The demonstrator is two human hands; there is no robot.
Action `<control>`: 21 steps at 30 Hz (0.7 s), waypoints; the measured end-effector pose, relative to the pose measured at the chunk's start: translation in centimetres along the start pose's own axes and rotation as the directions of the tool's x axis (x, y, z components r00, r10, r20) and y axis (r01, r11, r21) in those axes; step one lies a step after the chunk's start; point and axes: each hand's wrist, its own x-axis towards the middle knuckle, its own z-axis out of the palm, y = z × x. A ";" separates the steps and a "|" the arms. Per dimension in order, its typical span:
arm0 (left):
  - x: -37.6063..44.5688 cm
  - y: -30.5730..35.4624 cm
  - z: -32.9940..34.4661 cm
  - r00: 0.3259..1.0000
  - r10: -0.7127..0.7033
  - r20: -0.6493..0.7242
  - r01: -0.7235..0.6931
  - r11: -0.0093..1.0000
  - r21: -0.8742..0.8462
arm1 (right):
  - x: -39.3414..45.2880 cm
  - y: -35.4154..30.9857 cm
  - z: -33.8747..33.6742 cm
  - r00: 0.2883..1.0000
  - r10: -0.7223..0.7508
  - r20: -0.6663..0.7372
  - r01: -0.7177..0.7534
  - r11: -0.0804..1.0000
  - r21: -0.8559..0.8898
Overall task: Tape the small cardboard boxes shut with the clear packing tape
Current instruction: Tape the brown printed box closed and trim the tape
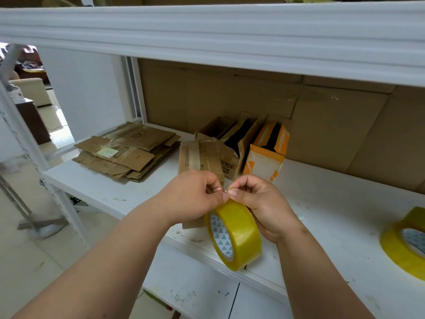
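Tape roll (234, 233) stood on edge above the front of the white desk (333, 226), held by the right hand (262, 203), whose thumb and forefinger pinched at its top. The left hand (195, 196) pinched there too, fingertips meeting the right's. Behind the hands lay a small cardboard box (197, 157); another roll (404, 242) sat far right.

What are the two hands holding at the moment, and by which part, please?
Both hold the tape roll: the right hand grips its outer rim, and the left hand pinches at the top edge, apparently the loose end.
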 end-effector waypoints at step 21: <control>-1.7 1.2 -0.2 0.847 -0.300 -0.438 0.257 0.954 -0.156 | -3.2 2.2 -2.5 0.967 0.052 0.251 -0.078 0.993 0.094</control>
